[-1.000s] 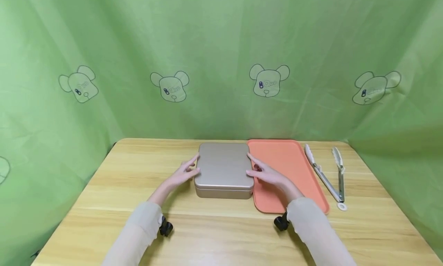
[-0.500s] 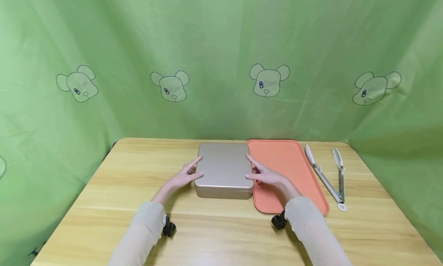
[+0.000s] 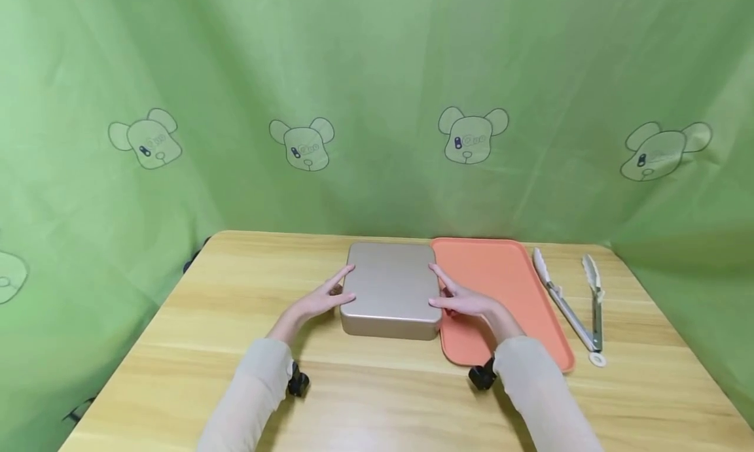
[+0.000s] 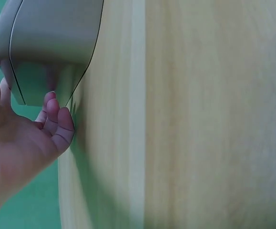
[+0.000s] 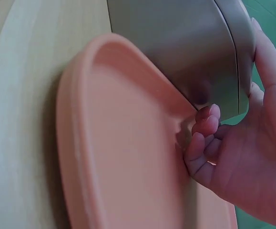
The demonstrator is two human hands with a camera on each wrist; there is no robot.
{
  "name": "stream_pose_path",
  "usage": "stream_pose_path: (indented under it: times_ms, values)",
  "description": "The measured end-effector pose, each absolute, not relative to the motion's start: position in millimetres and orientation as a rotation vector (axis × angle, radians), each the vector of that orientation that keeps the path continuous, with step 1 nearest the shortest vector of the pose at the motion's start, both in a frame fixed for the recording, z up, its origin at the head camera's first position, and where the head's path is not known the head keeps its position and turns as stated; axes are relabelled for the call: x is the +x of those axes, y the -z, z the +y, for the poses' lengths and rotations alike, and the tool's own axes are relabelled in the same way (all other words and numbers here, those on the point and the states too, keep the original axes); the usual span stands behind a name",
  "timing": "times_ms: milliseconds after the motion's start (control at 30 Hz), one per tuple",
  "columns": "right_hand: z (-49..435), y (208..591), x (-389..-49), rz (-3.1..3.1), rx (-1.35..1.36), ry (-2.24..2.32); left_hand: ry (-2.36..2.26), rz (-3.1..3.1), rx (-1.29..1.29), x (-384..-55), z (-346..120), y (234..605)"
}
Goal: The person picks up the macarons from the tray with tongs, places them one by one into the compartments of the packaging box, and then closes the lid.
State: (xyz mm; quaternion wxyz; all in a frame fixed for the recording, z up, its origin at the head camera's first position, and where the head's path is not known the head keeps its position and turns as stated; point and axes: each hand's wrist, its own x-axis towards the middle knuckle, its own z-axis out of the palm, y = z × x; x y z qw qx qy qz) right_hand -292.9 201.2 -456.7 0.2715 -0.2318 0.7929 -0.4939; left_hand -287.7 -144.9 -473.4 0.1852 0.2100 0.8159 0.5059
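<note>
A closed metallic tan tin box (image 3: 391, 285) stands on the table, its lid seam showing in both wrist views. My left hand (image 3: 320, 301) touches the left edge of its lid with thumb and forefinger stretched out. In the left wrist view, that hand's other fingers (image 4: 61, 121) bend loosely beside the box wall. Opposite, my right hand (image 3: 468, 301) rests thumb and forefinger on the lid's right edge. Its other fingers (image 5: 204, 124) curl beside the wall, above the tray, in the right wrist view; whether they touch the box I cannot tell.
A coral tray (image 3: 506, 282) lies right against the box's right side. Further right, metal tongs (image 3: 597, 321) with pale tips lie spread on the wooden table (image 3: 377, 399). A green curtain (image 3: 377, 79) hangs behind the table.
Both hands' thumbs and forefingers have come slightly further onto the lid's edges, the left one more clearly. The head view has shifted a little; the box, tray and tongs have not visibly moved.
</note>
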Motion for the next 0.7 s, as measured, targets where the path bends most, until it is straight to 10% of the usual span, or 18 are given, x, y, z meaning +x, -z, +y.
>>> stream_pose_path:
  times_ms: [700]
  values:
    - [199.5,460.3,-297.5,2.287,-0.672,1.354,-1.262,2.635,0.536,-282.2,-139.7,461.6]
